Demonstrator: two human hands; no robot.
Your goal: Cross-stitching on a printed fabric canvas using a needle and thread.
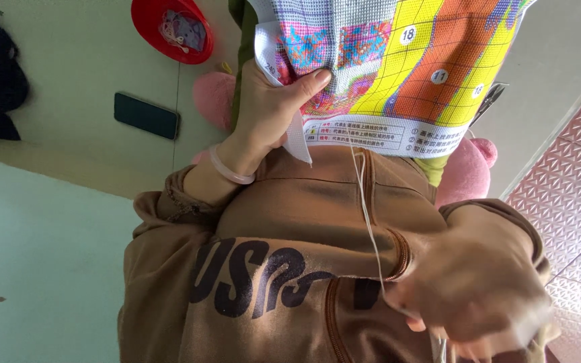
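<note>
While the left hand (270, 111) pinches the bright cross-stitch canvas (398, 60) at top centre, the right hand (475, 286), lower right, grips its pale thread (366, 208). A white printed strip (378, 136) edges the canvas. Upper left, a red bowl (144, 20) and dark phone (146, 115) lie on the beige floor (75, 60).

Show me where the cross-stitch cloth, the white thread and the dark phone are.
cross-stitch cloth (405, 74): head view, on its yellow printed area.
white thread (369, 222): head view, middle of the strand.
dark phone (146, 115): head view, centre of its screen.

One canvas (398, 60) (one thread (366, 202))
</note>
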